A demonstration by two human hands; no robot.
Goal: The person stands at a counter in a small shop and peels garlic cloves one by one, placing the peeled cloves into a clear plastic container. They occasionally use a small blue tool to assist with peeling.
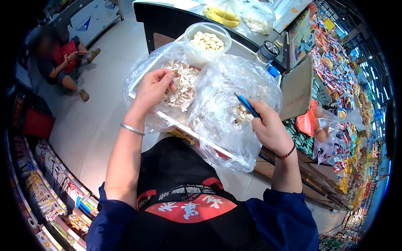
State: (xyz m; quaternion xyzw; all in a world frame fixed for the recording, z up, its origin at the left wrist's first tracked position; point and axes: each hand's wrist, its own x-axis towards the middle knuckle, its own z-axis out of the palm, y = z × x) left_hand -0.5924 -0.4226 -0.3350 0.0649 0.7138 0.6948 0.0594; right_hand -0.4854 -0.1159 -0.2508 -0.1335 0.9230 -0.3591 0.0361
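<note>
My left hand (157, 86) is over a heap of dry garlic skins (183, 89) in a clear plastic bag, a small brownish piece pinched between thumb and finger. My right hand (267, 124) grips a blue-and-black knife (248, 106), its tip pointing up and left. Below that knife, unpeeled garlic (241, 113) shows in a second clear plastic bag (232, 78). Behind both bags, a round clear plastic tub (208, 38) holds peeled garlic cloves (209, 41). The bags lie over a white-edged tray or stand (176, 122).
A lidded jar (268, 51) stands right of the tub. Bagged bananas (221, 16) lie on the counter behind. A cardboard flap (297, 88) and heaped packaged snacks (329, 62) border the right. Shelves (59, 182) line the lower left. Another person (62, 59) sits low at the upper left.
</note>
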